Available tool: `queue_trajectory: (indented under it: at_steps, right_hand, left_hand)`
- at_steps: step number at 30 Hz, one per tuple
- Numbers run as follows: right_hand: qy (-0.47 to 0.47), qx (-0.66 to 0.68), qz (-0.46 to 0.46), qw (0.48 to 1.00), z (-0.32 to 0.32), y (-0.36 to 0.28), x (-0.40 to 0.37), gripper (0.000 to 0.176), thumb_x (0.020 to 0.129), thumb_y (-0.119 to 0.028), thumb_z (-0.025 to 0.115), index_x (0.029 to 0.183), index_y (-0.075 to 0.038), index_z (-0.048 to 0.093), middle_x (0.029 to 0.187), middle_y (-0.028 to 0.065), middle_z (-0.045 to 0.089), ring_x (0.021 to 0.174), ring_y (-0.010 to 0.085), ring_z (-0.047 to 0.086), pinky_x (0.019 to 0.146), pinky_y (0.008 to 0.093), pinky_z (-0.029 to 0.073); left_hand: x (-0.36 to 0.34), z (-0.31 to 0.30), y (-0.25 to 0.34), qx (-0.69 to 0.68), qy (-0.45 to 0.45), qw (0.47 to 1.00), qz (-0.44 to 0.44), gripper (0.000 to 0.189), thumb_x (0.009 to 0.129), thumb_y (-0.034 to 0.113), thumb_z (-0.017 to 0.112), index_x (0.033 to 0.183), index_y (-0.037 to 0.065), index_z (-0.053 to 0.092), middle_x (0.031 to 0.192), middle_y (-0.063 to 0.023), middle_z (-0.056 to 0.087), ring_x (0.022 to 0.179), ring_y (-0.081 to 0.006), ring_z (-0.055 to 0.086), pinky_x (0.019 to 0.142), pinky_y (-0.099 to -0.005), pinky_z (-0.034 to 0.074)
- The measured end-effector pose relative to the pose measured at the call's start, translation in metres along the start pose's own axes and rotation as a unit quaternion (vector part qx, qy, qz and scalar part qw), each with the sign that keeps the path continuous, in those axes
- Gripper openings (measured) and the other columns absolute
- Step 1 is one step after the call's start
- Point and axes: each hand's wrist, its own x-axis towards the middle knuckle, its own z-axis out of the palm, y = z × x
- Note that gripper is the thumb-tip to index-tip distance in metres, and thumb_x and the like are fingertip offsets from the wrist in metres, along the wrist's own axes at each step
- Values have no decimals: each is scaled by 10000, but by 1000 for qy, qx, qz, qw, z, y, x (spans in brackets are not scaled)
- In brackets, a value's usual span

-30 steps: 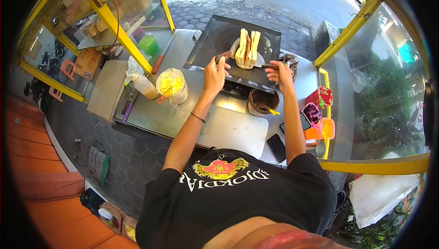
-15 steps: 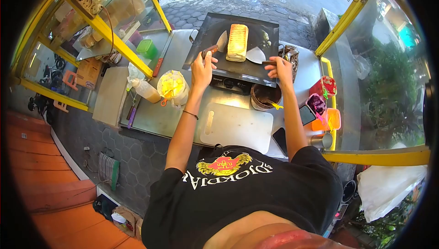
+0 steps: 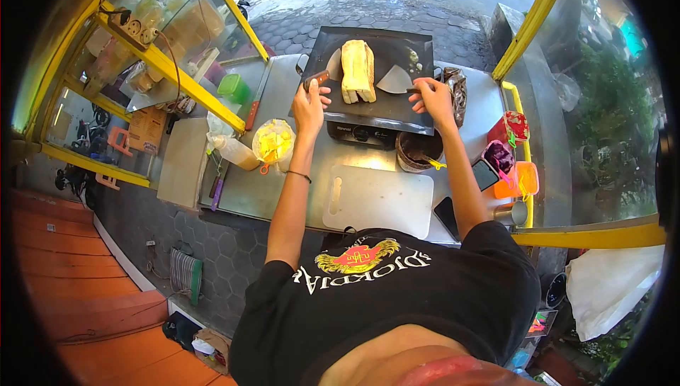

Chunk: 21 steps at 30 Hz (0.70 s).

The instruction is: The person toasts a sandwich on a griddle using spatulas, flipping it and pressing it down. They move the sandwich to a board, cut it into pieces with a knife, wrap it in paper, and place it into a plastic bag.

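On the black griddle (image 3: pixel 386 115) lies a block of pale yellow bread (image 3: pixel 358 71), with a split visible at its near end. My left hand (image 3: pixel 309 106) is closed around the brown wooden handle of a scraper (image 3: pixel 333 65), whose blade is at the bread's left side. My right hand (image 3: pixel 431 100) grips the dark handle of a wide metal spatula (image 3: pixel 395 80). That blade rests on the griddle just right of the bread. Small pale crumbs (image 3: pixel 414 56) lie at the griddle's right side.
Nearer me is a metal board (image 3: pixel 381 198). Left stand a tub of yellow spread (image 3: pixel 273 142) and a bottle (image 3: pixel 236 152). Right are a brown tub (image 3: pixel 418 152), two phones (image 3: pixel 485 173), red (image 3: pixel 507 128) and orange (image 3: pixel 517 180) containers, and a metal cup (image 3: pixel 511 213). Yellow posts (image 3: pixel 535 18) frame the stall.
The bread has turned from its browned, ridged face to a paler side, and a split now shows. The spatula blade has come away from under its right edge. The camera view has shifted slightly.
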Motion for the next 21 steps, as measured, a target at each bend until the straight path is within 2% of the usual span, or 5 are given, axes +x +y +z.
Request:
queue_trajectory:
  at_steps: [3,8,12,15,21]
  right_hand:
    - [-31,86,95,991,5,13,19,356,960,-276,518,1128,14,639,764,162,704,519,173,646,496,281,545]
    - [-88,130,98,983,32,11,66,331,981,-185,496,1210,26,610,865,179,711,687,206,704,585,289,581]
    - [-103,43,-69,991,34,0,83,354,968,-78,529,1309,-2,580,1027,135,694,839,186,709,659,291,583]
    - [-28,-184,-347,919,23,-8,73,346,946,-65,586,1290,-86,618,969,84,688,730,117,609,660,264,498]
    - [79,-121,-252,957,-5,-11,8,265,910,-68,640,1172,-37,663,842,79,663,688,115,580,638,278,472]
  left_hand:
    - [13,6,-6,-16,1,1000,-1,411,1067,325,440,1154,-24,638,865,-113,721,618,-126,658,527,-235,504]
    - [33,29,-19,-98,0,995,-16,425,1073,329,429,1185,-37,613,867,-136,716,613,-150,666,536,-251,532]
    - [46,25,-11,-225,38,973,-27,448,1078,354,407,1212,-30,596,955,-156,703,699,-165,677,599,-271,561]
    - [37,7,-8,-229,46,972,-2,450,1082,348,394,1227,-34,582,946,-152,695,714,-163,672,627,-278,562]
    - [-1,-15,1,-186,16,982,-33,431,1085,321,393,1191,-49,586,919,-148,698,686,-160,669,625,-270,552]
